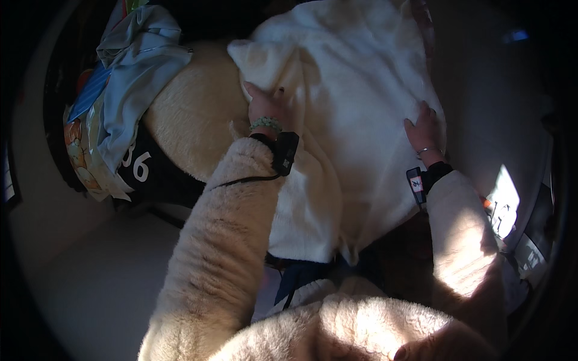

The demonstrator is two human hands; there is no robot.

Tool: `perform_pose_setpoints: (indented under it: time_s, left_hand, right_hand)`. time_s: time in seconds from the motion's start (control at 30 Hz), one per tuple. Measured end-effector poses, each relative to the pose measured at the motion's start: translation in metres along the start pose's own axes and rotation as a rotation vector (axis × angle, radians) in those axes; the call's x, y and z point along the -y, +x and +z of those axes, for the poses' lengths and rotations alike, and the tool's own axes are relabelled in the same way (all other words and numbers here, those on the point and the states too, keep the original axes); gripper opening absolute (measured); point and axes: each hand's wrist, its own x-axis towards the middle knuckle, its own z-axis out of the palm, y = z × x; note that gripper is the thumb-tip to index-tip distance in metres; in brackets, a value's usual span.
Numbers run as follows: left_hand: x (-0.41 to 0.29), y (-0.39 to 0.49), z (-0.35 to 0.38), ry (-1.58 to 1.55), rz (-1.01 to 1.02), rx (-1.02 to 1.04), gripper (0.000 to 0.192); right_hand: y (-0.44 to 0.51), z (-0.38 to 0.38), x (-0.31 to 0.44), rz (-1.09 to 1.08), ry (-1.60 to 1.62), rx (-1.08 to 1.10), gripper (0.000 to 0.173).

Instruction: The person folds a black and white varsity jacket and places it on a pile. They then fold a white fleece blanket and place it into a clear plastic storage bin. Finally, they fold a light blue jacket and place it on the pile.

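Note:
A white plush cloth (356,131), creased and spread wide, lies in front of me; whether it is a blanket or a garment I cannot tell. My left hand (269,107) rests on its bunched left part, and whether the fingers pinch a fold is unclear. Near the right edge, my right hand (425,128) lies on the cloth with the thumb apart from the fingers. Left of the cloth is a rounded beige plush surface (198,108), partly covered by it.
A grey-blue fabric garment (140,85) is heaped at the left, over a printed plastic bag (81,158) and a blue striped item (89,92). Black fabric with white numerals (135,164) lies below. Pale floor (104,261) shows at lower left. Sunlight falls on the right side.

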Motion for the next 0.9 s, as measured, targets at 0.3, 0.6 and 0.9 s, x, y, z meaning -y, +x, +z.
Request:
perform_pose_setpoints:
  time_s: [0.3, 0.6, 0.9]
  left_hand:
    - [-0.028, 0.11, -0.098, -0.202, 0.508, -0.317, 0.021]
    - [-0.102, 0.168, -0.121, 1.149, 1.602, -0.684, 0.031]
    - [-0.004, -0.091, 0.011, 0.071, 0.76, 0.124, 0.053]
  right_hand:
    - [0.026, -0.011, -0.035, 0.297, 0.641, 0.12, 0.041]
    - [-0.037, -0.057, 0.046, -0.423, 0.895, 0.549, 0.04]
    - [-0.106, -0.023, 0.09, -0.531, 0.65, 0.493, 0.037]
